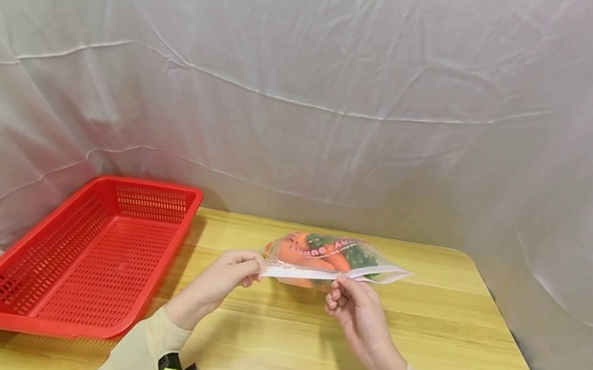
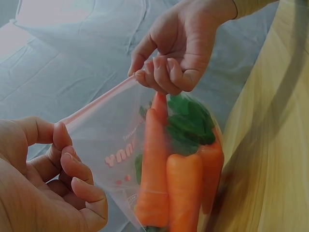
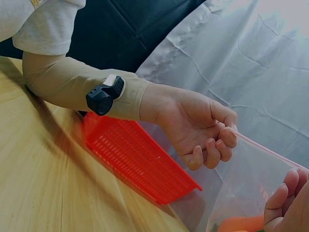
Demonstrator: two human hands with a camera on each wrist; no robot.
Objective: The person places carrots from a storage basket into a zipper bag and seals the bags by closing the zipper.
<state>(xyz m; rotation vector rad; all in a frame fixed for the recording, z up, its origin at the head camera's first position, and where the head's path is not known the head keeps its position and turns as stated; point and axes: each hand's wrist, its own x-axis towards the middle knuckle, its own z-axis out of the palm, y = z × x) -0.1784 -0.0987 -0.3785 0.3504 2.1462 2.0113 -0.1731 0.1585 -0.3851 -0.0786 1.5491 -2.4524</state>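
Note:
A clear zip bag with orange carrots and green tops is held just above the wooden table. My left hand pinches the left end of the bag's sealing strip. My right hand pinches the strip further right, near its middle. In the left wrist view the left hand is at the bottom left and the right hand at the top. The right wrist view shows the left hand and the strip.
An empty red perforated basket lies on the table's left side, also seen as a red basket behind the left forearm. White cloth hangs behind and to the right. The table's right edge runs close to the cloth.

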